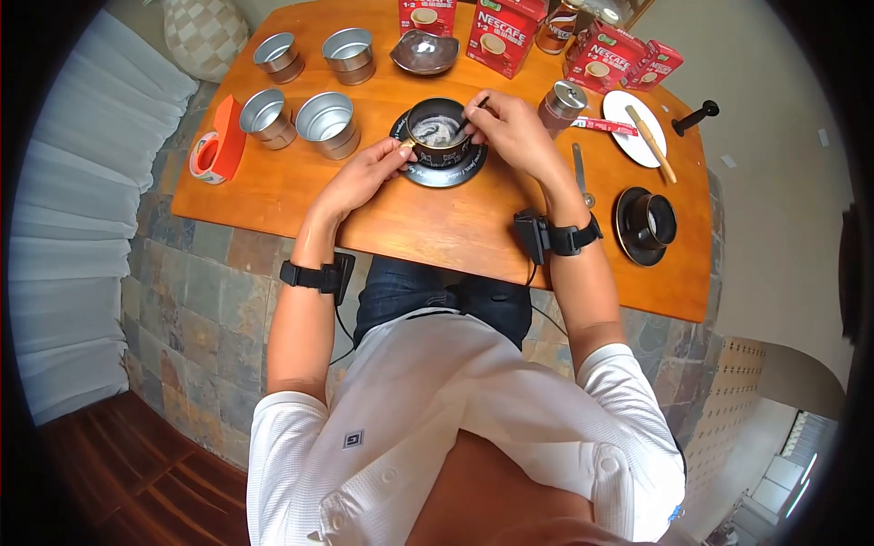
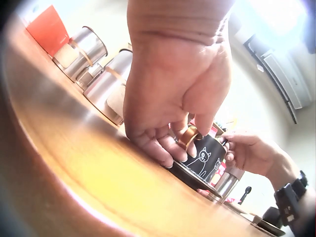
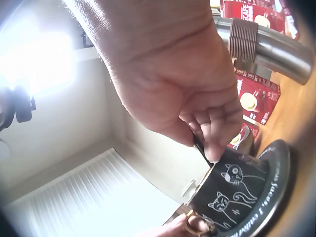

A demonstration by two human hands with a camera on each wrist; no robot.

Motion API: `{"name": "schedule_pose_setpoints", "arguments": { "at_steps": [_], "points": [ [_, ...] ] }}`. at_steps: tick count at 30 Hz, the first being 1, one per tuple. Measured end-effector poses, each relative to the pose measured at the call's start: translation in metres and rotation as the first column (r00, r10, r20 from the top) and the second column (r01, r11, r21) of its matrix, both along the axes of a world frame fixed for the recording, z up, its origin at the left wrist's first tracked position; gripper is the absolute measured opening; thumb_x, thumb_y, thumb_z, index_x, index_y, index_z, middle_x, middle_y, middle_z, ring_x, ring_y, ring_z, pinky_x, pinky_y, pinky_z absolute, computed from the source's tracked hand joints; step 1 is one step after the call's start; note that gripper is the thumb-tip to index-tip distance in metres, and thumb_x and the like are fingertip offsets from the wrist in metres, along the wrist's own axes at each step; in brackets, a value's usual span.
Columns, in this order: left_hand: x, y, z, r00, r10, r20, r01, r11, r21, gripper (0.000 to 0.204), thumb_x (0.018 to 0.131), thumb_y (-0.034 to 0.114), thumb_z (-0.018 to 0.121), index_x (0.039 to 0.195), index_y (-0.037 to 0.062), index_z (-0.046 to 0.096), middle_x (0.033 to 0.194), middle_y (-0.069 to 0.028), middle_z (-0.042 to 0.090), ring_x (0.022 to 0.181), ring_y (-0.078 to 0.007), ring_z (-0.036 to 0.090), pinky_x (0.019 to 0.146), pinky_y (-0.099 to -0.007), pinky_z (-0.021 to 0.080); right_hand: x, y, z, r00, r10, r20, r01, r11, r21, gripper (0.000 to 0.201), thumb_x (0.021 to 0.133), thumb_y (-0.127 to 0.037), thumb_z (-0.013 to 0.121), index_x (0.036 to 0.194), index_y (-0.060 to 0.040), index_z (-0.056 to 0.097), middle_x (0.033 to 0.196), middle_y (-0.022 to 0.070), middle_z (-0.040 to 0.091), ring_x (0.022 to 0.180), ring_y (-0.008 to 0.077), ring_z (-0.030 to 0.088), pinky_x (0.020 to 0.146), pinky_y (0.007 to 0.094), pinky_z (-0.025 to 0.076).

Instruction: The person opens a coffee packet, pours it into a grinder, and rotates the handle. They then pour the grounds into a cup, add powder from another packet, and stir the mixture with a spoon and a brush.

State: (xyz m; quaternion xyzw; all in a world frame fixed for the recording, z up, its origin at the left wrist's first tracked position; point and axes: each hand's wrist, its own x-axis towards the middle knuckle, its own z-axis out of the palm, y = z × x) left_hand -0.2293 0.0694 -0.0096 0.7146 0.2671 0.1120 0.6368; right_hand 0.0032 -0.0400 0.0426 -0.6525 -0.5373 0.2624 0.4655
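Observation:
A black cup (image 1: 443,157) with white cat drawings stands on a black saucer (image 1: 446,176) with white lettering along its rim. Inside the cup is a pale, swirled, frothy liquid (image 1: 437,133). My left hand (image 1: 362,179) grips the cup by its gold handle (image 2: 188,137), the lower fingers close over the saucer's edge. From the cup's far right side my right hand (image 1: 517,138) pinches a thin dark stirrer (image 3: 201,148) between thumb and fingers. Its lower end dips inside the cup, where its tip is hidden.
Several metal cups (image 1: 326,123) stand to the left, near an orange tape dispenser (image 1: 228,146). Behind sit a dark bowl (image 1: 425,53) and red Nescafe boxes (image 1: 499,41). Rightward are a metal canister (image 1: 562,105), a white plate (image 1: 624,107) and another black cup (image 1: 652,223).

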Motion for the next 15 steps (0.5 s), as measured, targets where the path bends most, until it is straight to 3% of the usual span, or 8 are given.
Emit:
{"name": "schedule_pose_setpoints", "arguments": {
  "at_steps": [2, 4, 5, 7, 11, 13, 15],
  "points": [
    [0.000, 0.000, -0.001, 0.999, -0.007, 0.036, 0.007, 1.000, -0.014, 0.031, 0.107, 0.036, 0.051, 0.111, 0.0088, 0.064, 0.096, 0.0060, 0.058, 0.089, -0.0050, 0.048, 0.084, -0.0209, 0.041, -0.002, 0.004, -0.002, 0.999, 0.019, -0.031, -0.019, 1.000, 0.004, 0.025, 0.097, -0.019, 0.057, 0.096, 0.0047, 0.064, 0.075, 0.0176, 0.069, 0.070, 0.0262, 0.069, 0.067, 0.0374, 0.053],
    [0.000, 0.000, -0.003, 1.000, -0.005, 0.023, 0.005, 1.000, -0.009, 0.030, 0.107, 0.035, 0.051, 0.112, 0.0086, 0.064, 0.098, 0.0059, 0.059, 0.090, -0.0049, 0.049, 0.084, -0.0208, 0.041, -0.001, 0.011, -0.001, 0.969, -0.106, 0.224, 0.101, 0.994, 0.035, 0.025, 0.099, -0.021, 0.059, 0.098, 0.0030, 0.066, 0.078, 0.0068, 0.070, 0.070, 0.0133, 0.067, 0.067, 0.0297, 0.053],
    [0.000, 0.001, -0.003, 1.000, -0.001, 0.011, 0.001, 1.000, 0.006, 0.030, 0.107, 0.034, 0.051, 0.112, 0.0085, 0.064, 0.099, 0.0059, 0.059, 0.091, -0.0048, 0.049, 0.085, -0.0207, 0.041, -0.002, 0.011, 0.000, 0.968, -0.103, 0.230, 0.098, 0.995, 0.032, 0.025, 0.099, -0.021, 0.059, 0.098, 0.0030, 0.066, 0.078, 0.0068, 0.070, 0.070, 0.0133, 0.067, 0.067, 0.0297, 0.053],
    [-0.001, 0.001, -0.002, 1.000, 0.006, 0.019, -0.006, 1.000, -0.002, 0.029, 0.107, 0.034, 0.051, 0.112, 0.0081, 0.064, 0.099, 0.0057, 0.059, 0.092, -0.0050, 0.049, 0.086, -0.0208, 0.041, -0.008, 0.006, 0.004, 0.899, -0.223, 0.378, 0.156, 0.967, 0.202, 0.023, 0.096, -0.018, 0.061, 0.093, 0.0040, 0.066, 0.080, 0.0232, 0.068, 0.073, 0.0367, 0.068, 0.068, 0.0425, 0.052],
    [-0.002, 0.000, 0.000, 1.000, -0.007, 0.023, 0.007, 1.000, -0.002, 0.029, 0.107, 0.031, 0.051, 0.115, 0.0070, 0.064, 0.101, 0.0049, 0.060, 0.095, -0.0051, 0.050, 0.088, -0.0214, 0.041, -0.019, -0.004, 0.013, 0.888, -0.200, 0.413, 0.153, 0.978, 0.145, 0.023, 0.096, -0.018, 0.060, 0.094, 0.0043, 0.066, 0.082, 0.0246, 0.068, 0.077, 0.0398, 0.068, 0.070, 0.0448, 0.052],
    [-0.002, 0.000, -0.002, 1.000, -0.003, 0.027, 0.004, 1.000, -0.009, 0.029, 0.107, 0.031, 0.051, 0.115, 0.0066, 0.064, 0.102, 0.0046, 0.060, 0.096, -0.0053, 0.050, 0.089, -0.0216, 0.041, -0.020, -0.004, 0.014, 0.978, -0.104, 0.182, 0.102, 0.995, 0.025, 0.022, 0.096, -0.017, 0.060, 0.094, 0.0044, 0.066, 0.082, 0.0250, 0.068, 0.078, 0.0416, 0.068, 0.071, 0.0464, 0.052],
    [-0.002, -0.001, -0.001, 1.000, -0.001, 0.030, 0.001, 1.000, -0.008, 0.029, 0.107, 0.031, 0.051, 0.115, 0.0061, 0.064, 0.103, 0.0043, 0.061, 0.097, -0.0054, 0.050, 0.090, -0.0218, 0.041, -0.020, 0.000, 0.007, 0.963, -0.136, 0.235, 0.117, 0.989, 0.093, 0.021, 0.096, -0.016, 0.060, 0.094, 0.0044, 0.066, 0.081, 0.0246, 0.068, 0.077, 0.0406, 0.068, 0.070, 0.0454, 0.052]
  ]
}}
